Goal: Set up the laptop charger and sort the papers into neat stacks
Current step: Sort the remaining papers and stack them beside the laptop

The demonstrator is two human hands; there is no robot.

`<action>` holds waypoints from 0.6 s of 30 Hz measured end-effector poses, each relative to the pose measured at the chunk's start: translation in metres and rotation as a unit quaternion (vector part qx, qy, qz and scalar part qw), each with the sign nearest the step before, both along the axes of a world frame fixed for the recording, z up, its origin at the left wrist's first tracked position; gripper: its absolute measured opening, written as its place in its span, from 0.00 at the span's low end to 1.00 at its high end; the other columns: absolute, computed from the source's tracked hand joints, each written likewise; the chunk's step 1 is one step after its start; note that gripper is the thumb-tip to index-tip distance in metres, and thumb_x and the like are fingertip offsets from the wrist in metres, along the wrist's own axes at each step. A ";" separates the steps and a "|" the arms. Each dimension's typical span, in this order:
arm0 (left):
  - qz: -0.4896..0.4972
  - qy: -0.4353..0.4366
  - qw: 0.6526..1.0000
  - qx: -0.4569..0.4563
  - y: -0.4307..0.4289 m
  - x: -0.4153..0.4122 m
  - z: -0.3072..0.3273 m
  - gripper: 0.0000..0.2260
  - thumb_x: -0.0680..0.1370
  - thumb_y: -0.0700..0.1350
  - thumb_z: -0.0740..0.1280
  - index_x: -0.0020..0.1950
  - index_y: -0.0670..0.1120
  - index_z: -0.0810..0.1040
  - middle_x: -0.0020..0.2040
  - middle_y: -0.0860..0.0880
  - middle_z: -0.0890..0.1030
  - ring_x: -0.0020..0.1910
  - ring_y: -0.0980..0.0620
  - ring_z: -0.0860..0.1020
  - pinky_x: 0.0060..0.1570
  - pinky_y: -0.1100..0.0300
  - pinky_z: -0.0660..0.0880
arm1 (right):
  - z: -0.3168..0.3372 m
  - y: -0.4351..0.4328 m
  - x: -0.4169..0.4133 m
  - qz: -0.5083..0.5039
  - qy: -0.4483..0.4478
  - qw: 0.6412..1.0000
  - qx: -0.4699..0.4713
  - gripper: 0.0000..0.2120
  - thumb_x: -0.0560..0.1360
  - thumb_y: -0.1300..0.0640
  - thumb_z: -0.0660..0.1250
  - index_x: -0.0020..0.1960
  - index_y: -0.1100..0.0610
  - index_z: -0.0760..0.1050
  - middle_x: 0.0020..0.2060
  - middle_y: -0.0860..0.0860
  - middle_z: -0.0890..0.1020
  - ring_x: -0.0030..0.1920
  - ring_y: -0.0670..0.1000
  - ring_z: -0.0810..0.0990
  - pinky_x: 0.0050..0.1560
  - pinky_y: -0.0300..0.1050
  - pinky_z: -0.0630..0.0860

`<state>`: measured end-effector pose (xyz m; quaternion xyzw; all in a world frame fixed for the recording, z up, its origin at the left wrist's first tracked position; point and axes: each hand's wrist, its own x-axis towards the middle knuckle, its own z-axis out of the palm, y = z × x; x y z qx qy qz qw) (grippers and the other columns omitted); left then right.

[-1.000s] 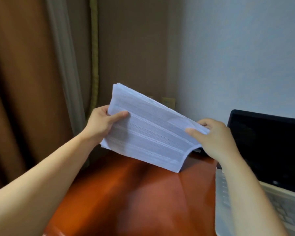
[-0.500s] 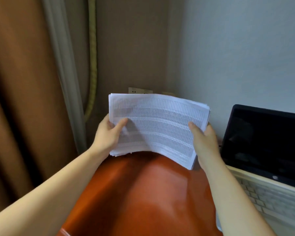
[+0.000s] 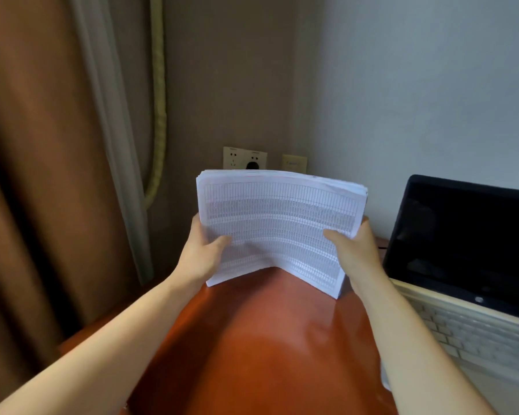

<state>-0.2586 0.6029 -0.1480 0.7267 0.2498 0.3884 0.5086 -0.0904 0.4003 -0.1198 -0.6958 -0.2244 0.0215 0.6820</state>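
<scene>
Centre frame: paper stack held upright over the red-brown table, bottom-edge contact uncertain; left hand grips its left edge, right hand its right edge, thumbs on the front sheet, sheets bowed. Risk (judged): a loosened grip while squaring could let the bowed sheets fan out or slide right against the open laptop at frame right. Writing: top sheet carries a dense printed grid, too fine to read; round logo under the laptop screen illegible
</scene>
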 end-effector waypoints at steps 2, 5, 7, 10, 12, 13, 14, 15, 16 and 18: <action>0.001 -0.013 1.000 -0.019 -0.002 0.004 0.001 0.20 0.82 0.46 0.64 0.74 0.54 0.65 0.66 0.54 0.76 0.65 0.52 0.75 0.67 0.48 0.72 | -0.006 0.000 0.004 0.006 0.017 1.000 0.008 0.26 0.63 0.51 0.73 0.60 0.50 0.75 0.52 0.47 0.84 0.52 0.51 0.84 0.56 0.57 0.80; 0.020 -0.033 0.998 -0.053 -0.006 0.007 0.002 0.17 0.85 0.50 0.60 0.74 0.54 0.67 0.65 0.54 0.77 0.66 0.51 0.75 0.67 0.49 0.70 | -0.007 0.002 0.005 0.007 0.037 0.999 0.016 0.25 0.63 0.49 0.73 0.59 0.49 0.76 0.51 0.47 0.84 0.51 0.51 0.84 0.55 0.58 0.80; 0.024 -0.042 0.997 -0.052 -0.012 0.008 0.000 0.17 0.86 0.51 0.58 0.75 0.55 0.67 0.66 0.55 0.77 0.65 0.53 0.75 0.68 0.51 0.70 | -0.006 0.002 0.003 0.006 0.034 0.999 0.017 0.23 0.64 0.49 0.73 0.59 0.50 0.77 0.52 0.47 0.84 0.52 0.51 0.84 0.55 0.57 0.80; 0.004 -0.046 0.999 -0.014 -0.025 0.013 -0.008 0.17 0.87 0.49 0.56 0.76 0.54 0.67 0.66 0.55 0.76 0.65 0.56 0.75 0.66 0.56 0.70 | -0.007 0.004 0.002 -0.004 0.021 1.000 0.017 0.19 0.69 0.53 0.72 0.59 0.51 0.77 0.51 0.47 0.84 0.52 0.51 0.83 0.56 0.56 0.80; -0.001 -0.041 0.999 0.012 -0.032 0.017 -0.008 0.17 0.87 0.47 0.54 0.76 0.53 0.67 0.66 0.55 0.76 0.64 0.58 0.74 0.63 0.60 0.68 | -0.009 0.007 0.002 -0.007 0.012 1.000 0.012 0.16 0.73 0.56 0.70 0.61 0.50 0.76 0.52 0.46 0.83 0.52 0.51 0.82 0.56 0.54 0.79; 0.003 -0.037 0.999 0.019 -0.035 0.019 -0.007 0.17 0.87 0.46 0.54 0.76 0.52 0.67 0.65 0.56 0.75 0.63 0.58 0.74 0.62 0.62 0.67 | -0.011 0.008 0.002 -0.014 0.006 1.000 0.008 0.16 0.75 0.58 0.69 0.61 0.50 0.76 0.52 0.46 0.83 0.52 0.51 0.82 0.55 0.52 0.79; 0.010 -0.035 0.999 0.020 -0.037 0.021 -0.005 0.17 0.87 0.46 0.54 0.76 0.51 0.67 0.64 0.55 0.75 0.63 0.58 0.74 0.60 0.63 0.66 | -0.012 0.009 0.003 -0.022 -0.002 1.000 0.004 0.16 0.76 0.60 0.67 0.63 0.50 0.75 0.53 0.46 0.83 0.53 0.51 0.82 0.55 0.51 0.78; 0.020 -0.034 0.999 0.015 -0.038 0.022 -0.003 0.16 0.87 0.46 0.53 0.75 0.51 0.67 0.63 0.55 0.76 0.61 0.58 0.75 0.59 0.63 0.66 | -0.014 0.009 0.003 -0.029 -0.006 1.000 0.004 0.16 0.77 0.61 0.66 0.64 0.51 0.75 0.54 0.47 0.82 0.54 0.52 0.81 0.54 0.50 0.77; 0.032 -0.035 0.999 0.009 -0.038 0.023 -0.001 0.15 0.87 0.47 0.54 0.73 0.50 0.69 0.60 0.55 0.77 0.58 0.58 0.76 0.56 0.63 0.67 | -0.015 0.007 0.003 -0.034 -0.011 0.999 0.004 0.16 0.77 0.61 0.64 0.64 0.52 0.75 0.55 0.48 0.82 0.54 0.52 0.81 0.54 0.49 0.77; 0.053 -0.036 0.998 -0.004 -0.035 0.024 0.003 0.11 0.87 0.48 0.54 0.67 0.51 0.72 0.55 0.57 0.78 0.55 0.59 0.77 0.51 0.63 0.69 | -0.013 0.002 0.003 -0.046 -0.032 0.998 -0.006 0.14 0.79 0.61 0.63 0.63 0.54 0.76 0.54 0.49 0.82 0.53 0.52 0.80 0.54 0.48 0.76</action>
